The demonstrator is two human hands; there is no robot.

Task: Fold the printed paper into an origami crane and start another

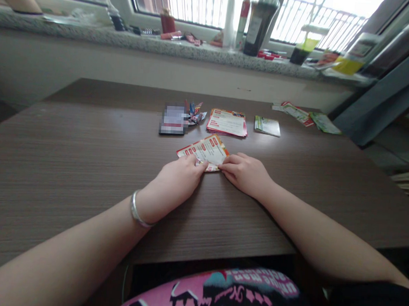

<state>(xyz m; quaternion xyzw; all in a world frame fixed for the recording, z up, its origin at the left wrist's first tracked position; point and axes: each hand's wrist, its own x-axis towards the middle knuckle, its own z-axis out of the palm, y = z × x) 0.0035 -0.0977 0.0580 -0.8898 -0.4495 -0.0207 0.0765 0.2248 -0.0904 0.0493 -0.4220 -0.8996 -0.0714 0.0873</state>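
A folded printed paper (206, 149), red, white and orange, lies on the brown wooden table (70, 155). My left hand (175, 181), with a silver bangle on its wrist, presses the paper's near left edge with bent fingers. My right hand (245, 172) pinches the paper's near right corner, fingers curled together. Both hands meet at the paper's front edge.
Behind the paper lie a dark phone (173, 120), a small folded paper figure (195, 114), a stack of printed sheets (227, 122) and a green leaflet (267, 126). More leaflets (297, 113) sit far right. Bottles and clutter line the windowsill (196, 47).
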